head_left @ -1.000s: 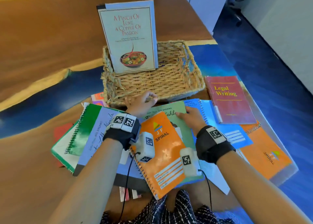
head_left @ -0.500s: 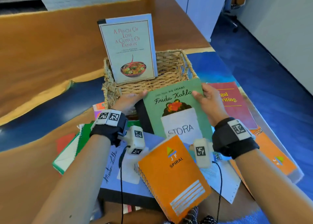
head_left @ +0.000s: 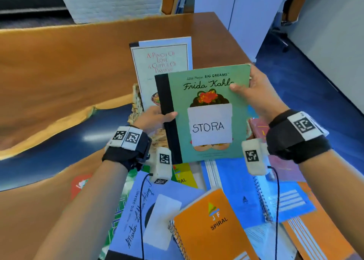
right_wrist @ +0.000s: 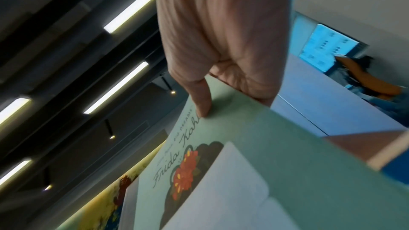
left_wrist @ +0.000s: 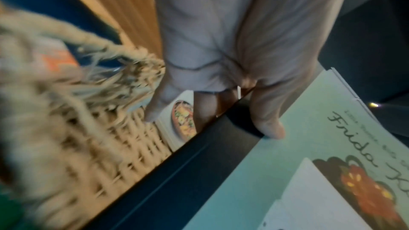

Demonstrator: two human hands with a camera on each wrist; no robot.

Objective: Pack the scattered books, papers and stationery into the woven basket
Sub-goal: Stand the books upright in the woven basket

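Overhead, your left hand (head_left: 155, 116) and right hand (head_left: 254, 94) grip the green book (head_left: 204, 114) above the woven basket (head_left: 136, 106). Left wrist: thumb pinches the spine. Right wrist: thumb presses the cover; the upright cookbook (head_left: 161, 62) could topple if bumped.

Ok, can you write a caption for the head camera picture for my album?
Both hands, left hand and right hand, hold the green Frida Kahlo book upright before the woven basket.

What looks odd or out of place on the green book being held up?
A white paper label reading "STORA" covers the middle of the green Frida Kahlo book cover, hiding the illustrated face below the flowers.
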